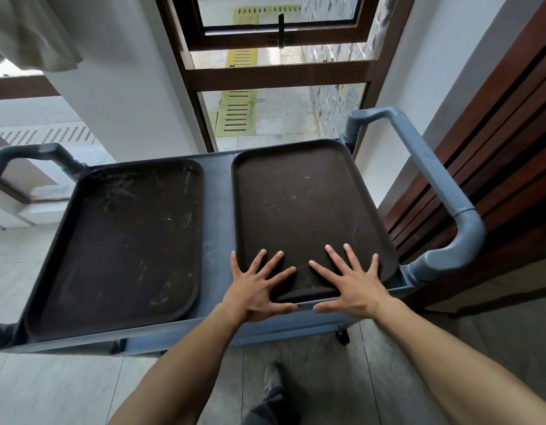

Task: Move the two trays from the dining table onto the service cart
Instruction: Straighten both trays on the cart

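Observation:
Two dark brown trays lie side by side on the top shelf of a grey-blue service cart (218, 216). The left tray (124, 243) is scuffed with pale marks and lies flat, untouched. The right tray (305, 207) sits close to the cart's right end. My left hand (256, 286) rests with spread fingers on the near left corner of the right tray. My right hand (351, 283) lies flat with fingers apart on the same tray's near edge. Neither hand grips anything.
The cart has a ribbed handle (431, 182) at its right end and another handle (26, 157) at the left. A wood-framed glass door (277, 72) stands behind the cart. Dark wooden panelling (498, 154) runs along the right. A caster (342, 335) shows below.

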